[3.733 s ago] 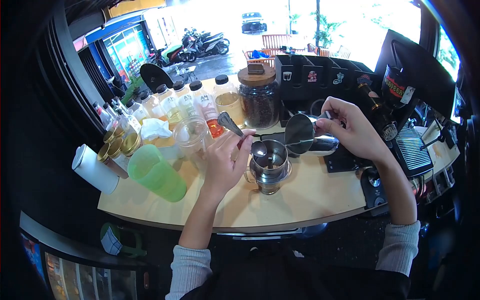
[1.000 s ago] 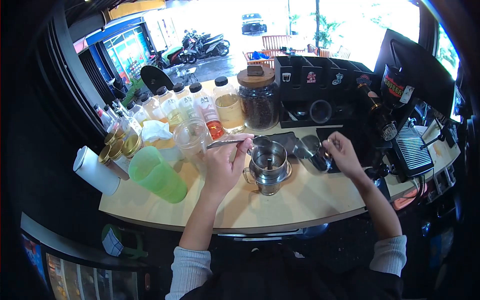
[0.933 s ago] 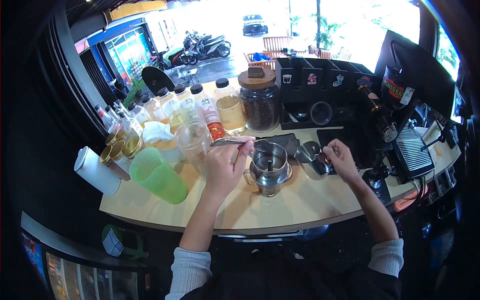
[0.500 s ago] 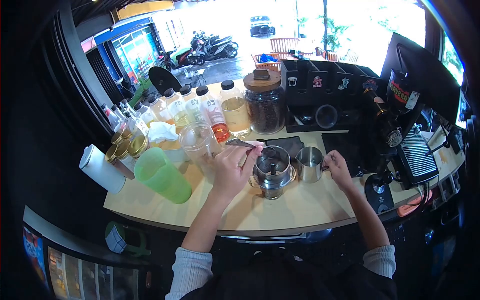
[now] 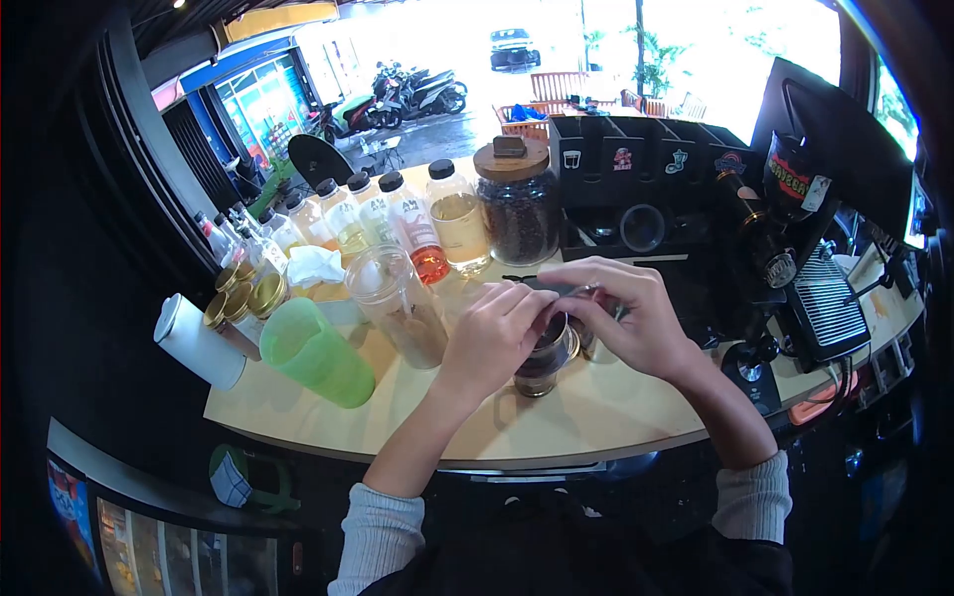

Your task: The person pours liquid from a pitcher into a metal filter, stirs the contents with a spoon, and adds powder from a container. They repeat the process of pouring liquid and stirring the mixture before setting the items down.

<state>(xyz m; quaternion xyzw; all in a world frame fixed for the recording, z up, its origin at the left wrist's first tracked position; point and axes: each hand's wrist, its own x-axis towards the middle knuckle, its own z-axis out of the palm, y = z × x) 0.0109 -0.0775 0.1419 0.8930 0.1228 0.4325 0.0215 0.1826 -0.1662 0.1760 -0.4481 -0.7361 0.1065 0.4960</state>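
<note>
Both of my hands meet over the metal coffee dripper [image 5: 544, 363], which stands on a small glass on the counter. My left hand [image 5: 494, 336] is closed at its rim; what its fingertips hold is hidden. Across the dripper's top reaches my right hand [image 5: 628, 313], its thumb and fingers curved around something at the rim that I cannot make out. Behind my right hand the metal pitcher [image 5: 604, 338] is mostly hidden. A clear plastic container with brown powder [image 5: 409, 328] stands left of my left hand.
A green cup [image 5: 318, 358] and a white jug [image 5: 199, 343] stand at the left. Farther back are bottles [image 5: 412, 223], a wooden-lidded jar of beans [image 5: 520, 214] and a black organizer [image 5: 636, 164]. A coffee machine [image 5: 830, 308] is at the right edge of the counter [image 5: 477, 427].
My right hand has let go of the pitcher's handle and moved left over the dripper. My left hand has come lower and closer to the rim; the spoon-like utensil in it no longer shows.
</note>
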